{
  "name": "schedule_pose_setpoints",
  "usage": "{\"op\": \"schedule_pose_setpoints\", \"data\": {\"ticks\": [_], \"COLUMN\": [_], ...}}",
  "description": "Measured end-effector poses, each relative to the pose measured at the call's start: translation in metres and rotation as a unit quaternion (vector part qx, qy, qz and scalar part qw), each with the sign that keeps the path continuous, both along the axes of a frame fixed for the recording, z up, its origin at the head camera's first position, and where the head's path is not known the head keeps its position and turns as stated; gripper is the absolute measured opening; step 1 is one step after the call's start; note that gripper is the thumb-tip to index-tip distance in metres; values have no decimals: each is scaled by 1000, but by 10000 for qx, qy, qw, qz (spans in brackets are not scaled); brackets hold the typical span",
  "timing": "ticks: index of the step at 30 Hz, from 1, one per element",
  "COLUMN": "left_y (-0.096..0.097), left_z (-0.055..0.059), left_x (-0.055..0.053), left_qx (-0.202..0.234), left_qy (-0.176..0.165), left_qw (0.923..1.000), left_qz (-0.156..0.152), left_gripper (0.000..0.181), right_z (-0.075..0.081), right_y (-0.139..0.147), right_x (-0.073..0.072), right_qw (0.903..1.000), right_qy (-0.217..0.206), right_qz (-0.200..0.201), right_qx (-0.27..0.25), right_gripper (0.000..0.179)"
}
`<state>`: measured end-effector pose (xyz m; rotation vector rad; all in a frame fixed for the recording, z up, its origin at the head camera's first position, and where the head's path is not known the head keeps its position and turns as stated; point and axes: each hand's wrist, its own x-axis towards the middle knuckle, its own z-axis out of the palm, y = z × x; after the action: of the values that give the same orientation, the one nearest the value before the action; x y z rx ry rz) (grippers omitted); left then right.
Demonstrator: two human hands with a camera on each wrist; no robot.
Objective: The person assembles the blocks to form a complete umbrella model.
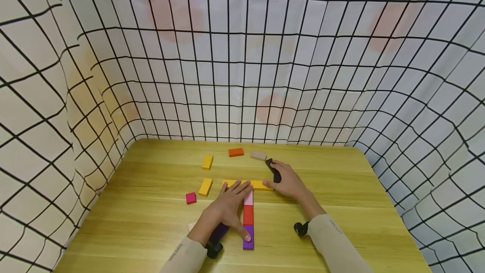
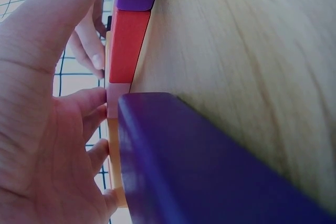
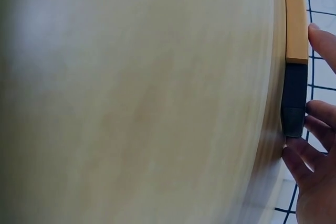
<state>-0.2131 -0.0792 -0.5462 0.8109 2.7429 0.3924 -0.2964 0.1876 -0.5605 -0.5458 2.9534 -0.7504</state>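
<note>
My left hand [image 1: 227, 210] lies spread over a row of blocks, thumb touching a purple block [image 1: 248, 245] and fingertips reaching a pink block [image 1: 248, 198] and yellow blocks [image 1: 261, 185]. Between the purple and pink ones sits a red block [image 1: 248, 215]. The yellow blocks run crosswise at the far end, making a T. My right hand [image 1: 289, 182] has bent fingers round the outer end of a black block [image 1: 278, 176], which meets the yellow's right end. Its thumb rests on the yellow. A dark purple block [image 2: 210, 171] lies under my left wrist.
Loose pieces lie about: two yellow blocks [image 1: 206, 187], a crimson cube [image 1: 191, 198], an orange block [image 1: 235, 152], a pale greyish block [image 1: 258, 155]. A pale piece [image 1: 191, 225] shows beside the left wrist. Behind the wooden table [image 1: 341, 214] hangs a white gridded cloth [image 1: 242, 54].
</note>
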Motion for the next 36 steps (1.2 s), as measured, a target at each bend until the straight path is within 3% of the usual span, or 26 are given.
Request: {"op": "schedule_pose_setpoints", "data": {"ticks": [14, 26, 36], "left_y": [-1, -1, -1], "left_z": [2, 1, 1], "left_x": [0, 0, 0], "left_qx": [94, 58, 19], "left_qy": [-10, 31, 41], "left_qw": [9999, 10000, 10000], "left_qz": [-51, -30, -63], "left_gripper": [151, 151, 151], "right_z": [-1, 9, 16], "right_y": [1, -10, -24], "right_x": [-2, -10, -19], "right_qw": [9997, 9992, 9999], "right_qy": [-86, 395, -28], "right_qz": [-35, 77, 155], "right_qx": [-224, 2, 54], "right_gripper": [92, 101, 117]}}
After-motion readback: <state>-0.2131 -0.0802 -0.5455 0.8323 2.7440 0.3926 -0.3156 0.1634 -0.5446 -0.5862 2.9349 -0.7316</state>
